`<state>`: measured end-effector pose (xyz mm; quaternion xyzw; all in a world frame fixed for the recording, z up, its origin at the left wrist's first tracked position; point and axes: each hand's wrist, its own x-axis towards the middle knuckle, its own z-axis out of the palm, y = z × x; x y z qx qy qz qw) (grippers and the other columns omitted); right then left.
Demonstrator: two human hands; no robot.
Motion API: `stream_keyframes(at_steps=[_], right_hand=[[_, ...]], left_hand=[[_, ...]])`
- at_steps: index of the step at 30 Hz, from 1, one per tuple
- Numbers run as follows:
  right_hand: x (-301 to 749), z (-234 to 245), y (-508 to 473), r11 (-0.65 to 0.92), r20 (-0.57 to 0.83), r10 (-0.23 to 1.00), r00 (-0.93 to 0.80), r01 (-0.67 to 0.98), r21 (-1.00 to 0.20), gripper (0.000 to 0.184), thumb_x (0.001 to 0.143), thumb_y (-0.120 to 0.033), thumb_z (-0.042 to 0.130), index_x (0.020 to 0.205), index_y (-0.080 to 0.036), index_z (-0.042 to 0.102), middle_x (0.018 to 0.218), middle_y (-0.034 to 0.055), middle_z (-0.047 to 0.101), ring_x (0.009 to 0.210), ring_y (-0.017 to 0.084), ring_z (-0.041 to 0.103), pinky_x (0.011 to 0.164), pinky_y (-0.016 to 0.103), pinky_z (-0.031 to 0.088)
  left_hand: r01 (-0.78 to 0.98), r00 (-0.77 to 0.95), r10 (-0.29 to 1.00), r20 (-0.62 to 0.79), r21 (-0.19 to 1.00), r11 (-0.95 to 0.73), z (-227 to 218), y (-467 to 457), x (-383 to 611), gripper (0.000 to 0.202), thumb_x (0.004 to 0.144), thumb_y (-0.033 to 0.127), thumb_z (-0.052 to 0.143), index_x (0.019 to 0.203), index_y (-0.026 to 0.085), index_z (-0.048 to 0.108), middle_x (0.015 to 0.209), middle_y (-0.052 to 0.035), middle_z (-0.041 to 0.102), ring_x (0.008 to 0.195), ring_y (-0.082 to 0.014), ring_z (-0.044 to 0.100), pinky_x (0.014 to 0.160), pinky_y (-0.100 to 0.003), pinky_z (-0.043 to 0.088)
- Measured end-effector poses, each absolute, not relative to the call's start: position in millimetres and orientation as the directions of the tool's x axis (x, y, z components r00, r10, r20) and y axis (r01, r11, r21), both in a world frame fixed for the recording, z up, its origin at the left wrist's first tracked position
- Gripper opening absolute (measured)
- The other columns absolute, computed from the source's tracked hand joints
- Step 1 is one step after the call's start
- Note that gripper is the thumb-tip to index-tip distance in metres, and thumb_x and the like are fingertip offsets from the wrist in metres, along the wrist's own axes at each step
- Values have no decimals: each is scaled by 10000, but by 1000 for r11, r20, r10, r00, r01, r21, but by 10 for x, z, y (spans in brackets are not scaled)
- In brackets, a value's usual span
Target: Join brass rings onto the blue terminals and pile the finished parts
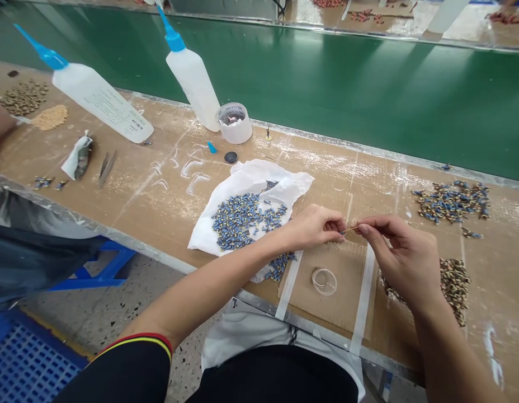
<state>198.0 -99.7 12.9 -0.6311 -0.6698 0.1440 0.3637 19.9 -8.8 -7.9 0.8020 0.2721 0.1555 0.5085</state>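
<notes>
My left hand (320, 226) is closed in a pinch, a small blue part barely showing at its fingertips. Close beside it, my right hand (400, 252) pinches a thin wooden stick (350, 229) between thumb and forefinger, its tip reaching the left fingertips. Under my left forearm lies a white cloth (203, 235) with a heap of small blue and yellow parts (236, 218). A small clear round dish (324, 281) sits on the cardboard below my hands. Partly hidden by my right hand is a pile of small brown and gold parts (454, 285).
Blue and brown pieces (452, 201) lie at the right. Two blue-tipped squeeze bottles (104, 103) and a tape roll (234, 124) stand toward the back, before a green belt (326, 84). Tweezers (107, 168) lie left; another person's hand (0, 123) is at the left edge.
</notes>
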Motion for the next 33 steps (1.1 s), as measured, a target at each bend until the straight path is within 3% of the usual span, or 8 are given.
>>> stream_keyframes(at_steps=[8,24,26,29,31,33], right_hand=[[1960,127,-987,219,352,936,-9,798,-561,55,907,-251,636,910,-216,679,834,-1,746,699,132,678,643,237,468],[1923,116,-989,335,424,900,-105,790,-514,63,916,-171,602,928,-209,651,881,18,737,790,153,691,702,252,497],[1940,131,-1009,301,404,912,-64,775,-555,59,909,-181,615,923,-216,661,878,19,737,781,158,687,704,265,500],[2007,217,-1048,221,327,944,51,639,-737,68,902,-203,634,937,-237,680,893,20,732,792,163,682,704,276,511],[2041,316,-1071,235,243,969,-49,485,-842,81,904,-195,631,934,-247,685,911,20,720,833,165,677,728,281,520],[2033,421,-1087,265,154,943,-295,384,-885,99,911,-183,617,916,-250,689,928,18,699,857,158,662,746,282,516]], left_hand=[[288,804,593,-36,897,-336,-54,-88,199,79,796,121,695,874,116,688,762,-15,694,716,-105,621,675,-214,436],[274,817,577,-22,894,-354,-78,-60,187,54,808,156,688,849,126,669,746,-2,666,714,-110,600,649,-210,407],[259,825,564,-19,900,-350,-74,-56,189,35,809,135,677,838,122,662,735,1,660,703,-101,594,652,-205,408],[251,827,562,-21,908,-335,-84,-50,185,42,802,132,682,837,120,662,725,3,658,691,-97,592,654,-205,412],[241,827,562,-22,917,-318,-97,-44,177,39,803,136,678,836,123,663,733,-1,664,695,-100,598,655,-206,418],[227,829,558,-22,926,-301,-104,-37,167,43,808,144,666,846,124,664,756,-10,674,704,-104,603,660,-209,428]])
